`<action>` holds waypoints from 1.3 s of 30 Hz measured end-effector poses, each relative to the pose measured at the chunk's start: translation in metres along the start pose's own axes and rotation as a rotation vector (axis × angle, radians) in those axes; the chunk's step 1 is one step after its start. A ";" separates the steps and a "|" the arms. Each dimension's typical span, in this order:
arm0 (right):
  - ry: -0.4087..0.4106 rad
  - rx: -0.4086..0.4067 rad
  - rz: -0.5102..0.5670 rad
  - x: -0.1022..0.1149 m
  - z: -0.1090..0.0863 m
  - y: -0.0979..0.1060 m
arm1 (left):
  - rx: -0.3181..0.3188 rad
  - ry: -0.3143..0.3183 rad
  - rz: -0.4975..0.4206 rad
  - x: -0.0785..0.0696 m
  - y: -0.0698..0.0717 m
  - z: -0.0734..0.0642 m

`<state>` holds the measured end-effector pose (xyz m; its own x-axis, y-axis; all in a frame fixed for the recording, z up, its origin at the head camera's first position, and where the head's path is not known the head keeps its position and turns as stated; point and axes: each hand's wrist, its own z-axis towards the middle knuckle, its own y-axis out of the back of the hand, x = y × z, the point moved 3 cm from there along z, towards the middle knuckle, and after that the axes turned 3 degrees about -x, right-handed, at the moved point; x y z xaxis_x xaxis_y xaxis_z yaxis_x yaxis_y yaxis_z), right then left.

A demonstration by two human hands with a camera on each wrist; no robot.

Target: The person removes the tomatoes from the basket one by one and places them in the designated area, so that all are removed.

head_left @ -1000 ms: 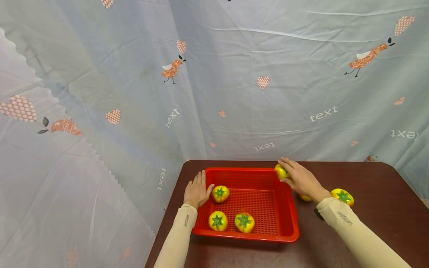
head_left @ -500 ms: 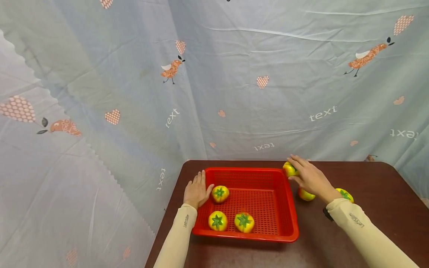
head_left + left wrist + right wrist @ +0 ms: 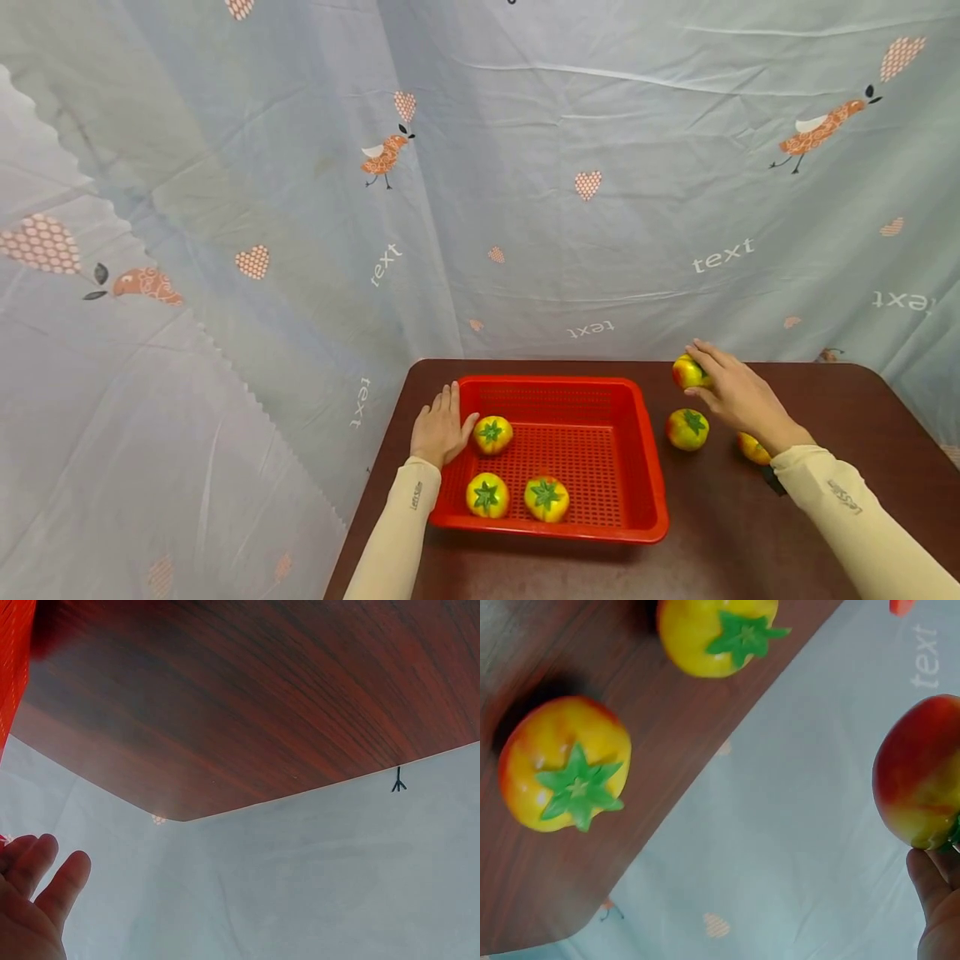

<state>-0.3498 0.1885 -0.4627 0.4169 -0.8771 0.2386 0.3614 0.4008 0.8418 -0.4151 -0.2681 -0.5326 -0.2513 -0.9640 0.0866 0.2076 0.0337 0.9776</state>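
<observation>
Showing to the right of the red basket (image 3: 662, 483), toward the counter's back edge, the held fruit (image 3: 687, 372), yellow and red, is no longer over the basket's back right corner, where it was a second ago. The near fruit (image 3: 687, 429) on the counter (image 3: 847, 467), then mostly hidden by the arm, is now in full view; the far fruit (image 3: 753, 449) is now partly covered by the wrist. Inside the basket the back-left fruit (image 3: 492, 435), the front-left fruit (image 3: 487, 495) and the front-middle fruit (image 3: 547, 498) lie where they were, green leaves upward.

Of the hands, the right hand (image 3: 738, 400) is partly closed, its fingers and thumb gripping the held fruit. The left hand (image 3: 438, 429) lies flat along the basket's left rim, fingers straight and thumb spread, with nothing in its grasp.

From the right wrist, the held fruit's red side and a fingertip against it show, cut off by the picture's edge; both loose fruits appear whole there, well apart. The left wrist view adds a counter corner, with only a strip of basket. Behind everything hangs a pale curtain (image 3: 525, 225) printed with birds and hearts.
</observation>
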 end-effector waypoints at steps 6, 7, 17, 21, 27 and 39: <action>-0.044 -0.002 -0.005 -0.015 -0.011 0.008 | 0.005 -0.003 0.000 -0.001 0.001 0.001; -0.046 -0.002 -0.006 -0.018 -0.013 0.009 | 0.005 -0.003 0.001 -0.001 0.001 0.001; -0.100 0.002 -0.028 -0.044 -0.039 0.018 | 0.009 -0.004 0.013 -0.001 0.002 0.002; -0.108 -0.004 -0.030 -0.052 -0.047 0.020 | 0.012 -0.005 0.015 -0.001 0.002 0.002; -0.157 0.000 -0.019 -0.064 -0.058 0.020 | 0.029 0.001 0.013 0.000 0.003 0.001; -0.242 0.007 -0.017 -0.093 -0.085 0.018 | 0.016 0.002 -0.003 0.000 0.004 0.000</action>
<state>-0.3114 0.3002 -0.5106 0.1987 -0.9218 0.3329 0.3607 0.3846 0.8497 -0.4145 -0.2674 -0.5291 -0.2496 -0.9648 0.0831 0.1915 0.0349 0.9809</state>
